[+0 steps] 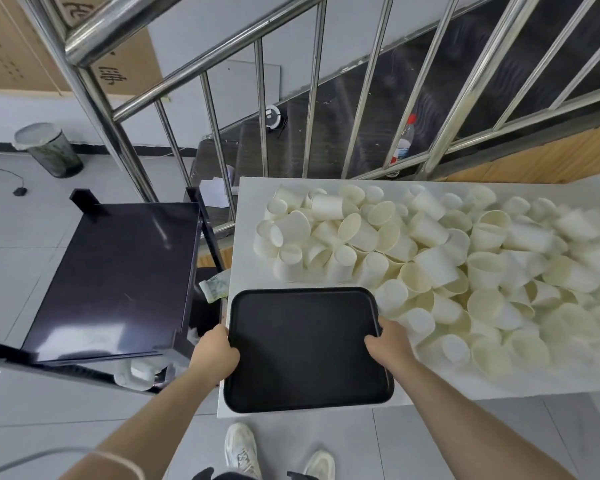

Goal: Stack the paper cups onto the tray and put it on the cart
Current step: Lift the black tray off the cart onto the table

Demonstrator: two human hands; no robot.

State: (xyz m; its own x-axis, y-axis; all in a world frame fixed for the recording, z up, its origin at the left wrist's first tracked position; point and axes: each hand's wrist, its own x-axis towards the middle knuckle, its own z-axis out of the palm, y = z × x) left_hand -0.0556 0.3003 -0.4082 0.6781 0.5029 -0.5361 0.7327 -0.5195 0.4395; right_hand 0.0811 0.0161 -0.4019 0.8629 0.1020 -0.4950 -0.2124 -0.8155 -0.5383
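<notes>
A black rectangular tray (302,344) lies with nothing on it at the near left corner of the white table (253,216). My left hand (217,353) grips its left edge and my right hand (390,341) grips its right edge. A big loose pile of white paper cups (430,258) covers the table behind and to the right of the tray; the cups lie on their sides or upright, unstacked. Left of the table stands the black cart (118,278), its top shelf bare.
A steel stair railing (309,109) runs behind the table. A bin with a liner (47,148) stands on the tiled floor at far left. A plastic bottle (404,140) sits behind the rails. Crumpled wrappers (215,287) lie between cart and table. My shoes (243,452) are below the table edge.
</notes>
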